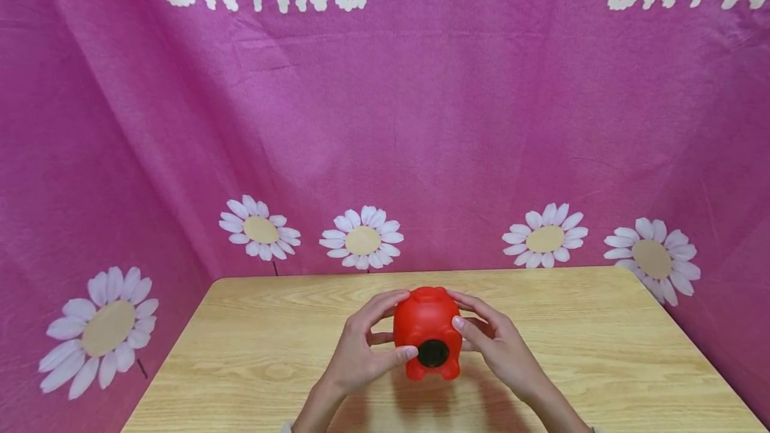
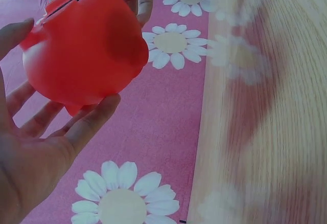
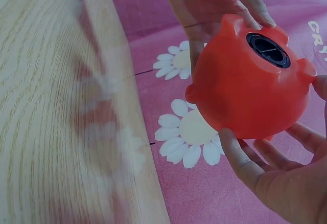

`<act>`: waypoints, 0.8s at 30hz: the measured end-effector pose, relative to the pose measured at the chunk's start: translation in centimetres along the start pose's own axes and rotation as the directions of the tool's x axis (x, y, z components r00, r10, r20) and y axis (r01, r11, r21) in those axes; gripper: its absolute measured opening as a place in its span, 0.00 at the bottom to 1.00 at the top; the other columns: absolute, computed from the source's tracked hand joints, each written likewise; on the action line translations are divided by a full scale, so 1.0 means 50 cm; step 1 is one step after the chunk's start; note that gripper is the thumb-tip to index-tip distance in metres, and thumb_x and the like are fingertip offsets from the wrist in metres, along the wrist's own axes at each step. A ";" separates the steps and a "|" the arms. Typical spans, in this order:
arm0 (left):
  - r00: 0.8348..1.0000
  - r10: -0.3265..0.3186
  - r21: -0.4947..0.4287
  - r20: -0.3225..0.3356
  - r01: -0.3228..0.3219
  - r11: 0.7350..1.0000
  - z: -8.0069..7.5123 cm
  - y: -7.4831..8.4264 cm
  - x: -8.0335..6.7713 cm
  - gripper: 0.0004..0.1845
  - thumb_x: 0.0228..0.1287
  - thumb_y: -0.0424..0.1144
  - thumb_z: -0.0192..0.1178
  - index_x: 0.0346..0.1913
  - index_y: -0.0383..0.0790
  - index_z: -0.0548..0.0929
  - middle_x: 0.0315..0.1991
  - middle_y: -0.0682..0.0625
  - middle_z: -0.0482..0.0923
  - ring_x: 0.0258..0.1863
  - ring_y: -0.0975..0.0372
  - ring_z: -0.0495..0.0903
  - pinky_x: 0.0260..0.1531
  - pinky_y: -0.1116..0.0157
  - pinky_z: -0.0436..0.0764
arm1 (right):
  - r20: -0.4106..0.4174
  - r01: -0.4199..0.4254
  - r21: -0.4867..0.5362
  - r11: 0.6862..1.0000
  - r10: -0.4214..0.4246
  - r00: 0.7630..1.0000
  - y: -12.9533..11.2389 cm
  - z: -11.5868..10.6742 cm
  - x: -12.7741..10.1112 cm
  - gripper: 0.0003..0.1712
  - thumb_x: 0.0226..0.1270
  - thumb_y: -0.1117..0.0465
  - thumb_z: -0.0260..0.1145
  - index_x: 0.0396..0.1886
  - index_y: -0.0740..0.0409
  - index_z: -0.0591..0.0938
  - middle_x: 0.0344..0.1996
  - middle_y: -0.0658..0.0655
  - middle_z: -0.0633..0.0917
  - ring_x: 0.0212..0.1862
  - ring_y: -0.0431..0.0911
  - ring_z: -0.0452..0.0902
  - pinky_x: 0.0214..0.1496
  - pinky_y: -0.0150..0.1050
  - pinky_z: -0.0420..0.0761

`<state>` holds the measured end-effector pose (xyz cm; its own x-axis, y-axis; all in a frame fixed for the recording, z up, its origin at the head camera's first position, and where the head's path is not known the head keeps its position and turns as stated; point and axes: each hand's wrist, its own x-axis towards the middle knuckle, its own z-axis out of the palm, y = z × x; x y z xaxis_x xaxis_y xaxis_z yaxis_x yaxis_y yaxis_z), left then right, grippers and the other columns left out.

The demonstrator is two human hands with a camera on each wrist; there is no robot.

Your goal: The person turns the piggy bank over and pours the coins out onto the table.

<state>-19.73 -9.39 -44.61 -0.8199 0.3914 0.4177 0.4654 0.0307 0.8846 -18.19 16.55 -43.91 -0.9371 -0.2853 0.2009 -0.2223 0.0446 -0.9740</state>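
Backdrop: pink cloth [image 1: 421, 119] printed with white daisies [image 1: 363, 238] and the word "CRYING", hung behind and around the sides, draping down to the far edge of the worktop. Worktop [image 1: 252, 359]: light wood grain, bare surface visible on both sides of the hands. Red piggy bank [image 1: 428, 331]: smooth moulded plastic, held in the air above the near middle of the worktop, not resting on it; a shadow falls on the wood beneath. It is turned so the underside faces the head camera, most likely to expose the base. Left hand [image 1: 361, 353]: fingers curled round the left flank of the bank, thumb laid near the base, so the hand is clamped on it. In the left wrist view the fingers cradle the rounded body from below. Right hand [image 1: 496, 346]: mirrors the left on the right flank, fingers wrapped over the top, thumb pressing near the base; also closed on the bank. The two-sided grip seems meant to steady the slippery round shell. Black round plug [image 1: 433, 353]: seated in the base between the stubby feet, with both thumb tips just beside it.
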 end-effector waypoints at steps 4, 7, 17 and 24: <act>0.999 -0.026 -0.043 -0.027 0.025 0.999 0.001 0.001 0.002 0.36 0.64 0.34 0.75 0.74 0.50 0.78 0.72 0.44 0.77 0.63 0.51 0.85 0.47 0.59 0.93 | -0.006 0.041 -0.015 0.999 -0.042 0.999 -0.001 -0.001 -0.002 0.28 0.84 0.62 0.61 0.79 0.62 0.72 0.67 0.57 0.84 0.56 0.39 0.89 0.53 0.42 0.93; 0.997 -0.054 -0.077 -0.046 0.050 0.996 0.000 0.003 0.002 0.35 0.65 0.33 0.74 0.74 0.48 0.78 0.71 0.43 0.77 0.61 0.54 0.86 0.46 0.58 0.93 | -0.012 0.083 -0.053 0.995 -0.084 0.996 -0.001 -0.001 -0.003 0.28 0.82 0.63 0.63 0.78 0.60 0.73 0.65 0.42 0.84 0.59 0.35 0.87 0.53 0.41 0.93; 0.984 -0.162 -0.072 -0.076 0.156 0.985 -0.009 0.003 0.002 0.31 0.71 0.39 0.67 0.76 0.43 0.77 0.70 0.39 0.79 0.53 0.50 0.86 0.40 0.61 0.94 | 0.026 0.110 -0.084 0.990 -0.108 0.994 -0.006 0.003 -0.004 0.34 0.76 0.64 0.71 0.79 0.52 0.74 0.74 0.65 0.75 0.67 0.45 0.83 0.55 0.37 0.91; 0.984 -0.163 -0.051 -0.071 0.160 0.986 -0.010 0.002 0.002 0.30 0.72 0.39 0.67 0.75 0.45 0.78 0.66 0.37 0.82 0.50 0.54 0.87 0.38 0.62 0.94 | 0.040 0.042 -0.059 0.997 -0.040 0.998 -0.007 0.007 -0.006 0.36 0.76 0.63 0.71 0.80 0.51 0.72 0.78 0.64 0.71 0.69 0.70 0.77 0.53 0.40 0.92</act>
<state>-19.91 -9.81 -44.37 -0.9064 0.3150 0.2815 0.3108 0.0458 0.9494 -17.76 16.30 -43.67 -0.9162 -0.3245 0.2351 -0.2771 0.0893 -0.9567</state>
